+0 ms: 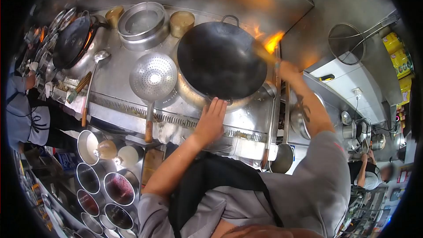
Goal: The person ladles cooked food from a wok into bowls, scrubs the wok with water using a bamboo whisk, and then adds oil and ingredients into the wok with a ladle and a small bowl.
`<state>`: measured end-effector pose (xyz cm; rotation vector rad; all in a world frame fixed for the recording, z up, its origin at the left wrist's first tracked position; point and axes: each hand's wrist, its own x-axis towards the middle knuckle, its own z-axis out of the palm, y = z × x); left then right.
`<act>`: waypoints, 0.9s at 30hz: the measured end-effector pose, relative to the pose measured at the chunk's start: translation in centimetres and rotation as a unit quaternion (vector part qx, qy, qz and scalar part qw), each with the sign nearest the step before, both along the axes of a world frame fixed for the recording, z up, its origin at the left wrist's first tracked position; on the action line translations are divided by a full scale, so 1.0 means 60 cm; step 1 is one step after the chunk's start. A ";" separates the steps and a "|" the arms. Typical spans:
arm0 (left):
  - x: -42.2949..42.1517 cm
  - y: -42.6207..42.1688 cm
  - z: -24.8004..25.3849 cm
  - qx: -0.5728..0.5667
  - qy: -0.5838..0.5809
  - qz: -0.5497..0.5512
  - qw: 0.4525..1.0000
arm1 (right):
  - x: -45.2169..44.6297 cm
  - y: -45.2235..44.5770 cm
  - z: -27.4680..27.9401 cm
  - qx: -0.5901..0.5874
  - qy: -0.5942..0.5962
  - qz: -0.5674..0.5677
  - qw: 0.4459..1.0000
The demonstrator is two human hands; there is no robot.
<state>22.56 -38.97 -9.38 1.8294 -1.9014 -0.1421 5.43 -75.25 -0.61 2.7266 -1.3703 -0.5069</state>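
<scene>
A large black wok (pixel 220 57) sits over the burner, its inside dark and bare, with a loop handle on the far rim. At the near rim, beside the other loop handle, my left hand (pixel 212 119) grips the edge with its fingers together; the thumb is hidden. My right hand (pixel 287 71) is closed around a tan stick-like thing, blurred by motion, that looks like a bamboo wok brush (pixel 265 55). It reaches over the wok's right rim. Orange flame (pixel 274 42) rises just behind that hand.
Left of the wok lies a perforated skimmer (pixel 153 76), with nested metal pots (pixel 142 21) behind it. A ladle (pixel 94 68) and another bamboo brush (pixel 80 87) rest farther left. Several metal containers (pixel 119 188) stand at lower left. Co-workers (pixel 31 110) are at both sides.
</scene>
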 end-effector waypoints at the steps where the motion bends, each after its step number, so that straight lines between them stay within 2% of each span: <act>1: 0.001 -0.001 0.002 0.002 0.000 0.002 1.000 | 0.015 -0.027 0.020 -0.012 -0.114 -0.067 0.991; 2: 0.000 0.000 0.004 0.007 0.000 0.003 1.000 | 0.027 -0.041 0.031 -0.021 -0.225 -0.134 0.965; 4: -0.003 -0.001 0.003 0.018 -0.015 0.002 1.000 | 0.058 -0.081 -0.004 -0.023 -0.349 -0.119 0.929; 5: -0.005 -0.003 -0.002 0.023 -0.029 0.005 0.999 | 0.093 -0.098 -0.065 -0.089 -0.408 -0.093 0.904; 7: -0.007 -0.004 -0.007 0.029 -0.043 0.008 0.999 | 0.192 -0.075 -0.160 -0.056 -0.462 -0.072 0.882; 8: -0.007 -0.004 -0.008 0.029 -0.044 0.008 0.999 | 0.212 -0.008 -0.133 0.120 -0.401 -0.046 0.907; 10: -0.005 -0.004 -0.005 0.036 -0.039 0.004 0.999 | 0.280 0.085 -0.184 0.251 -0.334 -0.021 0.908; 12: -0.003 -0.005 0.000 0.049 -0.026 0.000 0.998 | 0.297 0.206 -0.145 0.316 -0.298 -0.022 0.901; 14: -0.001 -0.006 0.006 0.049 -0.002 -0.004 0.999 | 0.250 0.199 -0.222 0.266 -0.367 0.152 0.879; 15: -0.003 -0.002 0.007 0.051 0.010 -0.007 0.999 | 0.203 0.177 -0.203 0.303 -0.336 0.181 0.873; 16: -0.002 0.000 0.009 0.058 0.007 -0.011 0.998 | 0.157 0.149 -0.164 0.216 -0.224 0.180 0.933; 17: 0.001 -0.003 0.010 0.063 0.002 -0.012 0.998 | 0.128 0.095 -0.155 0.127 -0.096 0.075 0.984; 18: 0.000 -0.003 0.009 0.070 0.001 -0.013 0.997 | 0.098 0.030 -0.145 0.055 -0.107 0.006 0.993; 20: -0.001 -0.005 0.008 0.068 0.004 -0.007 0.998 | 0.074 -0.042 -0.098 -0.088 -0.281 -0.118 0.948; 21: -0.004 -0.004 0.005 0.071 0.007 -0.006 0.997 | 0.099 -0.020 -0.046 -0.042 -0.375 -0.169 0.911; 23: -0.008 -0.002 0.004 0.076 0.007 -0.012 0.997 | 0.124 -0.061 -0.080 -0.007 -0.483 -0.156 0.861; 25: -0.003 -0.009 0.006 0.070 -0.001 -0.009 0.997 | 0.202 -0.078 -0.168 -0.005 -0.474 -0.080 0.877; 26: -0.004 -0.007 0.004 0.069 -0.006 -0.008 0.998 | 0.229 0.011 -0.127 0.073 -0.383 -0.080 0.918; 27: -0.005 -0.007 0.003 0.066 -0.011 -0.008 0.998 | 0.262 0.066 -0.122 0.172 -0.303 -0.053 0.936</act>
